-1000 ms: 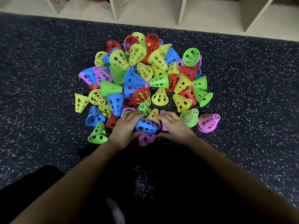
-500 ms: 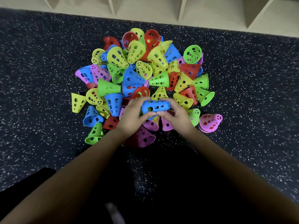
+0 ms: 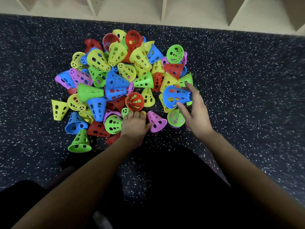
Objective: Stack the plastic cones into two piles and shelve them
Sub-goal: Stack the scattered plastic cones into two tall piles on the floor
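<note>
cones of perforated plastic in blue, yellow, green, red and purple (image 3: 115, 83) are lying in one loose heap on the dark speckled floor (image 3: 247, 96), none of them stacked yet. your right hand (image 3: 196, 113) is holding a blue perforated plastic cone (image 3: 177, 96) on its side above the heap's right edge, wide mouth facing left, with the thumb under it and the fingers (image 3: 189, 86) curling over its narrow end. your left hand (image 3: 134, 124) is lying palm down at the heap's near edge, fingers pressed close together, tips touching a red perforated plastic cone (image 3: 134, 101), and a purple perforated plastic cone (image 3: 156, 121) is lying just beside the thumb.

open floor is running wide on the right of the heap and on the left too, with bare speckled ground between the heap's far edge and the pale wooden shelf unit (image 3: 165, 10) along the top. at the left fringe a yellow perforated plastic cone (image 3: 58, 109) is lying slightly apart from the rest, and a green perforated plastic cone (image 3: 80, 142) is sitting at the near left corner. your dark-clothed legs are filling the near ground under both forearms, so room close to you is tight.
</note>
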